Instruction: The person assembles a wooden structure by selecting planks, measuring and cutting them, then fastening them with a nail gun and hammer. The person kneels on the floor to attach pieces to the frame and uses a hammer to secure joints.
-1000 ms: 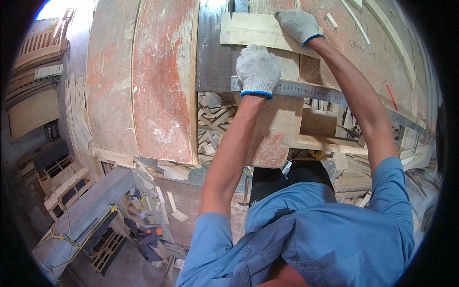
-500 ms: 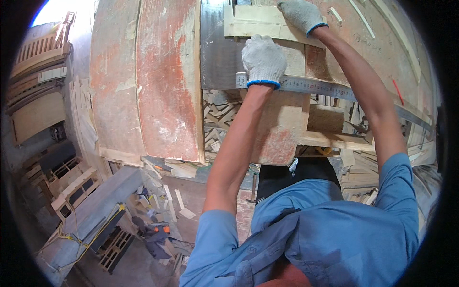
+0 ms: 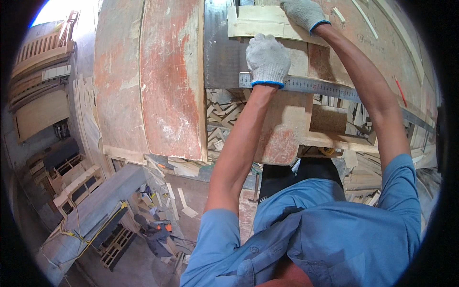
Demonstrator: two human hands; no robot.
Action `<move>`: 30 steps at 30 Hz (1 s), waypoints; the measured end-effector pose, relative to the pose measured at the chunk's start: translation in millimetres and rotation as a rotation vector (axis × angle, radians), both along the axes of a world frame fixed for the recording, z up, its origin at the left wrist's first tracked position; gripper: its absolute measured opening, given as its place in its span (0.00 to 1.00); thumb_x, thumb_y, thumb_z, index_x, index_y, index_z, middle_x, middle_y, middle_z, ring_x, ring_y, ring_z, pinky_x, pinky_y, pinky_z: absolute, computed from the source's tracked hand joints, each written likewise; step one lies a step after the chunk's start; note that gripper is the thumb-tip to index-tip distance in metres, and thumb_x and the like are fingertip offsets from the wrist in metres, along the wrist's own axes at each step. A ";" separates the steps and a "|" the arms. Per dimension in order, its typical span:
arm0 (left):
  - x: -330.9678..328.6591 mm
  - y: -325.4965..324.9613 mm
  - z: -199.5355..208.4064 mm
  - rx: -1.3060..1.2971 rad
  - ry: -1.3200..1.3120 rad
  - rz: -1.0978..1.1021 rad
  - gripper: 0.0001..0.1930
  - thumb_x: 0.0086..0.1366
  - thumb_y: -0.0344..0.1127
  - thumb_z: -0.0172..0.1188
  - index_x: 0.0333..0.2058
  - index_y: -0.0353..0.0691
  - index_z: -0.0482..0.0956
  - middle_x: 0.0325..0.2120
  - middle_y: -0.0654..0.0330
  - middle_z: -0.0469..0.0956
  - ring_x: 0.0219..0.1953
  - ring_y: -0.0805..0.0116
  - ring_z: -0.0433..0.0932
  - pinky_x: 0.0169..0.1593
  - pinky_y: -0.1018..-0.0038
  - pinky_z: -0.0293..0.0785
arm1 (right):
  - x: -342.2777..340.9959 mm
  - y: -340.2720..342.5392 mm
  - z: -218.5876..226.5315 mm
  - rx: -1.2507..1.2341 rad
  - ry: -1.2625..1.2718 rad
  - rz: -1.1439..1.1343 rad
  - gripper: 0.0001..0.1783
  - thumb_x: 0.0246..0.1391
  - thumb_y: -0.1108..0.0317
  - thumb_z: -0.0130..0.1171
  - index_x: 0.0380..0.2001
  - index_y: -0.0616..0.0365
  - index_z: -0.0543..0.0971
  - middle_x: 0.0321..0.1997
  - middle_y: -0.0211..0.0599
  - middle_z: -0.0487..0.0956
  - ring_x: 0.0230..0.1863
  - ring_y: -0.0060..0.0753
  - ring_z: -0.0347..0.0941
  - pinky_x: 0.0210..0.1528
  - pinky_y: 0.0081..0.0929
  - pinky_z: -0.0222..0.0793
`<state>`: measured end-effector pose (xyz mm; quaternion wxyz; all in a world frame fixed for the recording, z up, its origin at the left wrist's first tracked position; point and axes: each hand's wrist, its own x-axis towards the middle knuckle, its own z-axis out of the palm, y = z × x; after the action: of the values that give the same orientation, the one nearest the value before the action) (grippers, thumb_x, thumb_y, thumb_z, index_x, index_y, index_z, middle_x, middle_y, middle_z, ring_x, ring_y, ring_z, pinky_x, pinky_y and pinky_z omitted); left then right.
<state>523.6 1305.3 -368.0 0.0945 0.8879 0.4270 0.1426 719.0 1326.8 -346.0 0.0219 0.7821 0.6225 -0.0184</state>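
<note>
My left hand [image 3: 268,61], in a white knitted glove with a blue cuff, is closed in a fist just below a pale wooden board [image 3: 260,29]. What its fingers hold, if anything, is hidden. Its wrist crosses a long steel ruler [image 3: 330,88] fixed along the bench. Farther up, my right hand [image 3: 304,14], gloved the same way, rests on the right part of the board with its fingers bent over it. The board lies partly on a dark metal plate [image 3: 222,57] set in the worn bench, and its far edge shows a thin upright metal piece close by.
A broad bench top with peeling red paint [image 3: 169,95] spreads to the left. Offcuts [image 3: 221,115] fill the gap below the ruler. A red pencil-like stick [image 3: 400,92] and thin wood strips [image 3: 366,19] lie at right. A grey beam [image 3: 98,208] with yellow cord stands lower left.
The whole view has shifted slightly. Both hands and the board keep about the same places on the bench.
</note>
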 end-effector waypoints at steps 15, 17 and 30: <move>-3.7 -5.0 7.9 -0.100 -0.230 0.007 0.13 0.61 0.40 0.56 0.33 0.35 0.79 0.36 0.49 0.75 0.39 0.51 0.77 0.43 0.58 0.75 | 26.7 8.1 -32.1 -0.026 0.037 0.029 0.18 0.60 0.59 0.46 0.38 0.54 0.84 0.41 0.52 0.82 0.43 0.55 0.80 0.45 0.51 0.75; -7.5 -3.2 8.5 -0.134 -0.250 0.034 0.13 0.61 0.40 0.56 0.33 0.35 0.79 0.35 0.49 0.76 0.38 0.50 0.78 0.42 0.58 0.76 | 30.1 11.3 -41.3 0.024 0.063 0.039 0.19 0.62 0.56 0.45 0.41 0.53 0.83 0.44 0.51 0.82 0.44 0.55 0.80 0.47 0.50 0.74; -10.2 3.3 -1.3 -0.168 -0.360 0.029 0.11 0.60 0.37 0.56 0.35 0.35 0.78 0.36 0.47 0.75 0.39 0.47 0.78 0.41 0.56 0.77 | 7.9 10.2 -9.5 -0.131 0.012 -0.002 0.17 0.57 0.62 0.47 0.36 0.57 0.84 0.40 0.54 0.82 0.41 0.56 0.81 0.44 0.50 0.76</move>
<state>513.5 1308.7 -369.3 0.2409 0.8309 0.4263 0.2641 726.9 1336.9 -355.4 0.0694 0.7794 0.6194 -0.0637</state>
